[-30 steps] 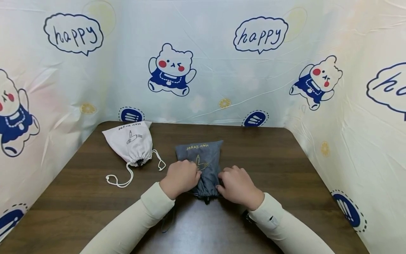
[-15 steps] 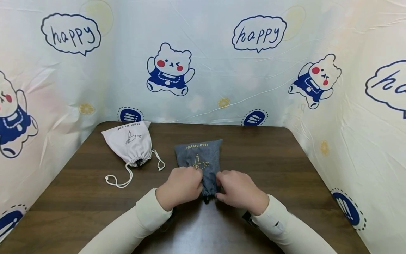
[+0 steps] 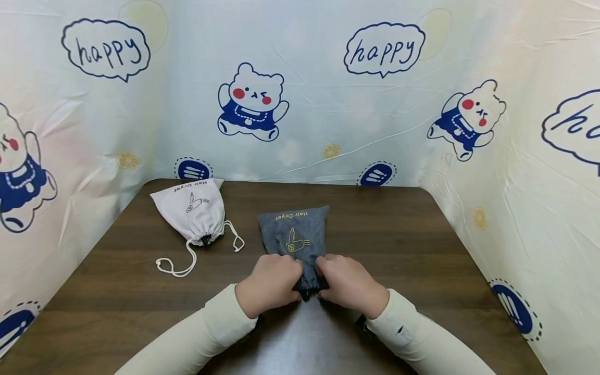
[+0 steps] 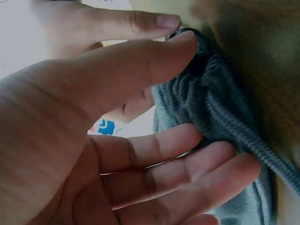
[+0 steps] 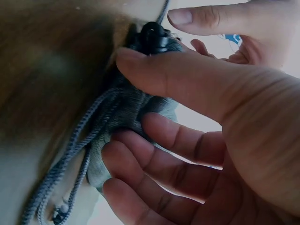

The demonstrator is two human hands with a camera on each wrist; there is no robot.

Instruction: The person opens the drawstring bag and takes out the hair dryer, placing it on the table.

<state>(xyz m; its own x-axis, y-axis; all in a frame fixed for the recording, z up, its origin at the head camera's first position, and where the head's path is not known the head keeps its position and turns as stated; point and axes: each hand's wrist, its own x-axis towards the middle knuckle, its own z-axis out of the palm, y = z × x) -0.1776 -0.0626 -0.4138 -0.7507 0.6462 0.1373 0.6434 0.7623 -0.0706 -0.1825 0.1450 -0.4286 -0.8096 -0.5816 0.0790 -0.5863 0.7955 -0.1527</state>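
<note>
Now pinching. Left fingers (image 4: 154,164) curled under the bunched mouth of the grey bag (image 3: 292,234), thumb pressed on top. Right fingers (image 5: 178,140) doing the same from the other side, thumb right by the black stopper (image 5: 154,37). Both grasping cloth, neither one loose. Grey cord (image 5: 70,159) hanging down from the mouth, touched by no finger as far as can be seen.

Out a bit: left hand (image 3: 269,284) and right hand (image 3: 349,284) close together, almost touching, at the near end of the grey bag. Lying flat in the middle of the bench (image 3: 422,245), mouth toward the person, yellow hair dryer drawing facing up. Pale sleeves reaching in from below.

Farther out: white bag (image 3: 192,208) at the back left, well apart from the hands, mouth pulled tight, white cord (image 3: 175,268) trailing on the wood. Bear sheet (image 3: 328,114) all around the bench.

Most likely the step of working the mouth of the grey bag, gathered tight already by the look of it. For the next move, probably: keep one hand on the cloth, find the stopper or cord with the other, and pull gently so nothing bunches or slips.
</note>
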